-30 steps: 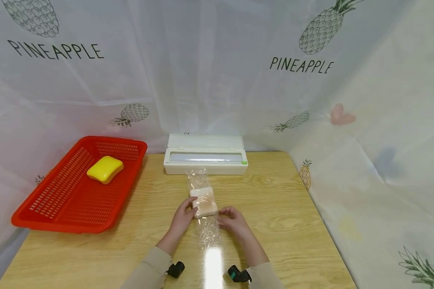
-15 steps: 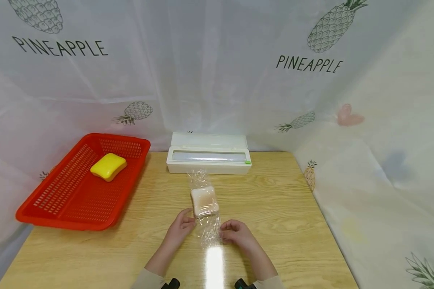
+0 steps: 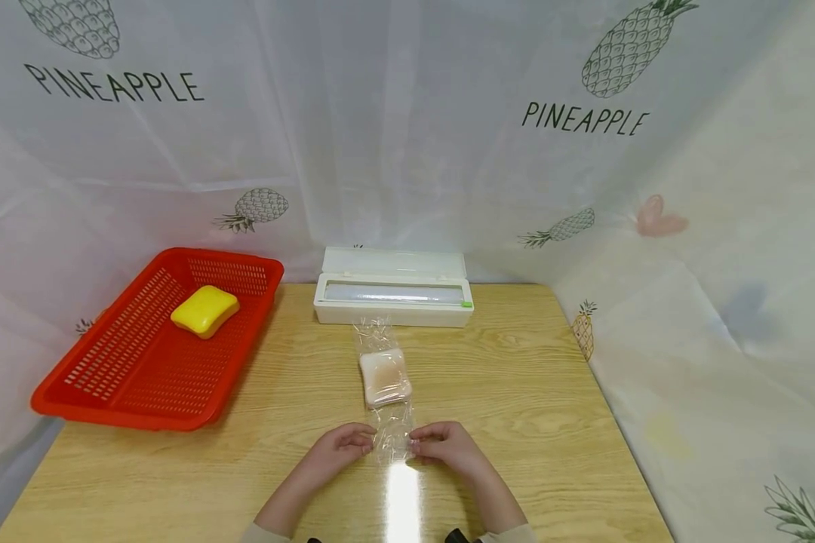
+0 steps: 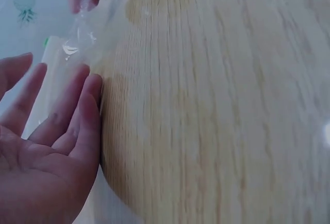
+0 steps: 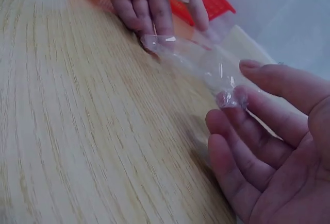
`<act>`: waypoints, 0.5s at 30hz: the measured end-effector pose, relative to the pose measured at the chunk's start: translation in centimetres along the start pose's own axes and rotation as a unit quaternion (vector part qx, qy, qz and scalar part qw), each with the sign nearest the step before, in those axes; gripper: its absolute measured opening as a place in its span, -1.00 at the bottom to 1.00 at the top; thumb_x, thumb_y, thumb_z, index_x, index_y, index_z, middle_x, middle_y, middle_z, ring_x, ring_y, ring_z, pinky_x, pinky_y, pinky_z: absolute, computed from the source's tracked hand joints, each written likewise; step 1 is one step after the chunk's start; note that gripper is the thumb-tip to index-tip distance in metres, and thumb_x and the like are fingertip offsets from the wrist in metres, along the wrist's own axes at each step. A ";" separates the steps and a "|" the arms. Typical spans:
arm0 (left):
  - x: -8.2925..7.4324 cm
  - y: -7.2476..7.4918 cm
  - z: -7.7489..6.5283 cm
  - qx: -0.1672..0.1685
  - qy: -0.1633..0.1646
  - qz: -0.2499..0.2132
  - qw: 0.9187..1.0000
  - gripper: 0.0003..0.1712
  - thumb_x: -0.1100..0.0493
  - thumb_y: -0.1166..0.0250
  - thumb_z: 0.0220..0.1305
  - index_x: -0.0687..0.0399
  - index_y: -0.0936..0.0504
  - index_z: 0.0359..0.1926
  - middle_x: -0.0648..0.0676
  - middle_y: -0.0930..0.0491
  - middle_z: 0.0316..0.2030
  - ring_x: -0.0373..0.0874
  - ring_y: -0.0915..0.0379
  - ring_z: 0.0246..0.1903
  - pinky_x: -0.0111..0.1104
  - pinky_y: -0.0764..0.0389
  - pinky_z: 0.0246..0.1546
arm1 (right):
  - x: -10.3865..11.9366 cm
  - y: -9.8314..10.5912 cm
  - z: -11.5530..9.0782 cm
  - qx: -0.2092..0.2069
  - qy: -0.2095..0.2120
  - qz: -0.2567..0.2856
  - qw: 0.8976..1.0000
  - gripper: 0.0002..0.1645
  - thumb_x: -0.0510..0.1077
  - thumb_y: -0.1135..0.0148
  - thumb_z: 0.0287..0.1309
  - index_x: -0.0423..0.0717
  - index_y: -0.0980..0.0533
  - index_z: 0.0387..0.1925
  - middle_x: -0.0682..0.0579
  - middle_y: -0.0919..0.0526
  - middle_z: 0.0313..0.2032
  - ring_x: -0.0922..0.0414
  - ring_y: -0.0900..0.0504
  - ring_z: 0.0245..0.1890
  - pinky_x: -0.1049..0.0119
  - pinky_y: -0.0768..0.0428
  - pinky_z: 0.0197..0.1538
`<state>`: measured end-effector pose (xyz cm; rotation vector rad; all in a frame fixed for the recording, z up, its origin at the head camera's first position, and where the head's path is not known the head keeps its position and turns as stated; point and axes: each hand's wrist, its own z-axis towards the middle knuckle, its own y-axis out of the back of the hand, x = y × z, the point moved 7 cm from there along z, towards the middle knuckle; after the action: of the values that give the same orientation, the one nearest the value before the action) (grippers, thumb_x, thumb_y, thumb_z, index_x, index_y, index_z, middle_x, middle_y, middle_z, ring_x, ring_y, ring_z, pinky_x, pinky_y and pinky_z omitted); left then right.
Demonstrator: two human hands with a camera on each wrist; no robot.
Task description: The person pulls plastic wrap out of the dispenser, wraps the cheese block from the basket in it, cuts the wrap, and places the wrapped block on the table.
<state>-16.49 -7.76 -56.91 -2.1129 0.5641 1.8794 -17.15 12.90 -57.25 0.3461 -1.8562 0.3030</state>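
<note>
A square slice of bread [image 3: 385, 377], pale with a tan middle, lies on the table under clear plastic wrap [image 3: 392, 431]. Loose wrap sticks out beyond its near and far sides. At the left edge of the near flap is my left hand [image 3: 339, 449], its fingers fairly straight and touching the film in the right wrist view. My right hand [image 3: 448, 446] is at the flap's opposite edge. In the right wrist view, film lies over the fingertips [image 5: 234, 99] of that hand, and its thumb stands apart from them.
Behind the bread stands a white wrap dispenser [image 3: 394, 313] with its lid raised. A red plastic basket [image 3: 129, 377] at the left holds a yellow sponge-shaped block [image 3: 205, 311]. A patterned curtain [image 3: 407, 151] surrounds the wooden table [image 3: 516, 377].
My left hand has let go of the bread's left side and come nearer to the near flap. The right hand has shifted down along the flap's right edge. The bread stays put.
</note>
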 end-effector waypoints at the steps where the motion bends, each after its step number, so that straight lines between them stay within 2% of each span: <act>1: -0.1 -0.1 0.0 0.004 -0.005 0.002 1.000 -0.64 0.32 -0.20 0.33 0.38 -0.53 0.11 0.30 -0.62 -0.10 0.10 -0.56 -0.07 -0.41 -0.55 -0.11 | 0.0 0.1 -0.1 -0.001 0.002 0.002 1.000 -0.64 -0.33 -0.30 0.14 -0.55 -0.54 -0.08 -0.27 -0.69 -0.22 0.13 -0.69 -0.31 0.32 -0.66 -0.22; 7: -0.8 -0.7 -0.1 0.020 -0.031 0.028 0.999 -0.66 0.42 -0.22 0.23 0.37 -0.59 0.04 0.31 -0.62 -0.09 0.14 -0.56 -0.10 -0.39 -0.57 -0.10 | 0.1 0.6 -0.3 0.003 0.029 0.020 0.999 -0.60 -0.36 -0.30 0.11 -0.58 -0.51 -0.03 -0.31 -0.66 -0.12 0.19 -0.68 -0.24 0.37 -0.63 -0.14; 11: -1.1 -0.9 0.0 0.000 -0.038 0.052 0.998 -0.64 0.47 -0.30 0.12 0.29 -0.64 -0.01 0.19 -0.62 -0.17 0.03 -0.57 -0.17 -0.33 -0.61 -0.12 | 0.4 0.8 -0.4 0.017 0.046 0.024 0.998 -0.56 -0.39 -0.28 0.11 -0.58 -0.48 0.02 -0.31 -0.65 -0.07 0.20 -0.67 -0.22 0.38 -0.61 -0.13; 15: -1.6 -1.1 0.2 -0.034 -0.050 0.097 0.994 -0.67 0.39 -0.42 0.08 0.20 -0.67 -0.08 0.06 -0.59 -0.27 -0.10 -0.54 -0.25 -0.33 -0.61 -0.17 | 0.8 0.8 -0.2 0.030 0.052 0.030 0.998 -0.53 -0.42 -0.23 0.10 -0.55 -0.45 0.07 -0.32 -0.65 -0.11 0.15 -0.66 -0.22 0.33 -0.61 -0.10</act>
<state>-16.31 -6.49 -55.48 -2.0568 0.7142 2.1227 -17.48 13.67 -56.45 0.3112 -1.7606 0.4111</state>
